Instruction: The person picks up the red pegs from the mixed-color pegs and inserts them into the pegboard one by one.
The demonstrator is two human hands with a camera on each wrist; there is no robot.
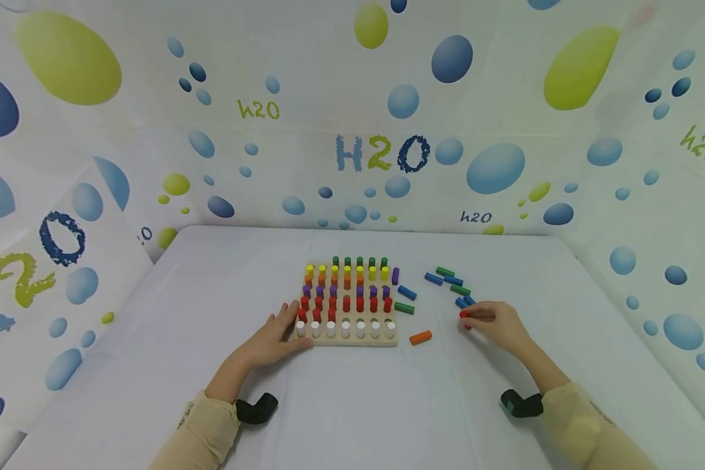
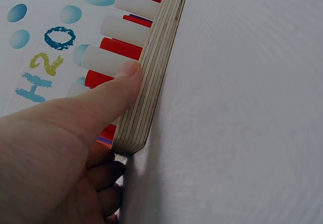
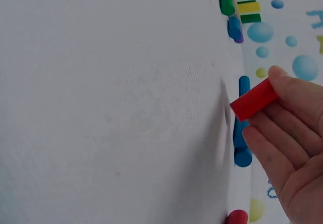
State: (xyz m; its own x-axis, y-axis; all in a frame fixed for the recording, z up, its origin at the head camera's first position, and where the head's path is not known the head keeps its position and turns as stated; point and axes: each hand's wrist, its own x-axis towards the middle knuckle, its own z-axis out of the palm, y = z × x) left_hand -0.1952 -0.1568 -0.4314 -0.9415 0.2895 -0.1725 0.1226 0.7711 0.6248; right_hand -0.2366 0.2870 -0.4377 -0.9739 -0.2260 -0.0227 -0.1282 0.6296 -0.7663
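A wooden pegboard bears rows of colored pegs: white in front, then red, purple, orange, yellow and green toward the back. Bare holes show behind some white pegs. My left hand rests against the board's front left corner. Its thumb presses the front edge, while the other fingers lie along the left side. Right of the board, my right hand pinches a red peg between thumb and fingers, just above the table. Another red peg lies below that hand.
Loose blue pegs and green pegs lie scattered right of the board. An orange peg is by its front right corner, and a purple peg by its right side. A white cloth covers the table.
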